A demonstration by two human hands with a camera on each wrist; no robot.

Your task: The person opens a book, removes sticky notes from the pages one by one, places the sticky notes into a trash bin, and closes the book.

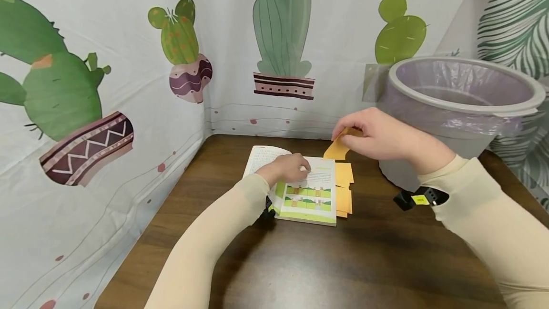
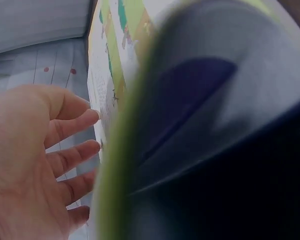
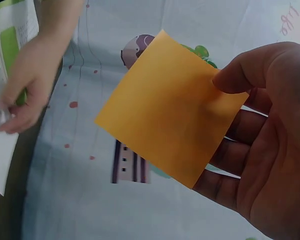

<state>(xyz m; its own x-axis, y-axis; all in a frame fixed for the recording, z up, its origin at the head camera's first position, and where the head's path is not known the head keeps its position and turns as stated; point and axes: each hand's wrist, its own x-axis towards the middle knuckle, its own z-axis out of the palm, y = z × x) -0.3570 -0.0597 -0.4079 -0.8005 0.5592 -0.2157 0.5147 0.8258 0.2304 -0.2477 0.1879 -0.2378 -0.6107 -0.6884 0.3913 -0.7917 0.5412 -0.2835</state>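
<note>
An open book [image 1: 319, 178] with text and green cartoon pictures lies on the table. My left hand [image 1: 288, 168] rests on it with loosely bent fingers; the left wrist view has its fingertips [image 2: 90, 117] against the page. Orange sticky notes [image 1: 344, 174] jut out from the book's right edge. Beyond the book's upper right corner, my right hand [image 1: 377, 132] pinches a square orange sticky note [image 3: 165, 115] between thumb and fingers. In the right wrist view this note appears flat and whole, apart from the book.
A grey bin [image 1: 433, 151] with a clear plastic liner stands at the back right, close to my right forearm. Cactus-printed cloth [image 1: 231, 61] hangs behind the dark wooden table [image 1: 309, 271] and along its left side.
</note>
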